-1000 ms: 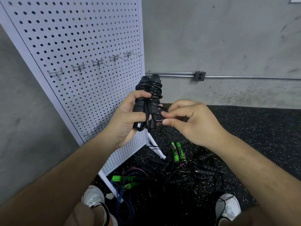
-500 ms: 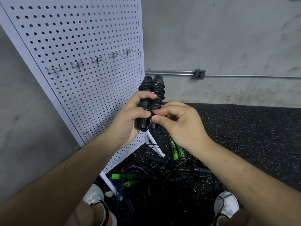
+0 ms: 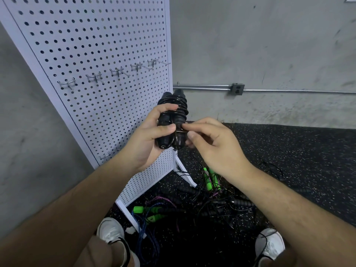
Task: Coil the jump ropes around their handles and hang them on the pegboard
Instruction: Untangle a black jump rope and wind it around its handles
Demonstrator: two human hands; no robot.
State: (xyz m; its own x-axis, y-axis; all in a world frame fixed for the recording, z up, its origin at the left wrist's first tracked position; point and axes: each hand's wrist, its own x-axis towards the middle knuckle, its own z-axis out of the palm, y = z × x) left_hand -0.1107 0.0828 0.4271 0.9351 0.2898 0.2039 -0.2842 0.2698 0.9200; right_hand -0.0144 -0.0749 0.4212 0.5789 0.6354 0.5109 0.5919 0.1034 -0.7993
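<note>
- Pegboard (image 3: 107, 54) stood far left, with metal hooks (image 3: 117, 72) in a row across it.
- Loose jump ropes (image 3: 212, 205) lay tangled on the near floor.
- Left hand (image 3: 148, 139) gripped the coiled black jump rope (image 3: 179, 105), upright beside the board's right edge.
- Right hand (image 3: 217, 145) pinched its cord (image 3: 180, 130).

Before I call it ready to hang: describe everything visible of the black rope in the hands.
The black rope is a bundle: two ribbed black handles side by side, roughly upright, with thin glossy cord coiled round their upper parts. The left hand grips it; the right hand pinches cord at its middle. It touches none of the hooks.
</note>
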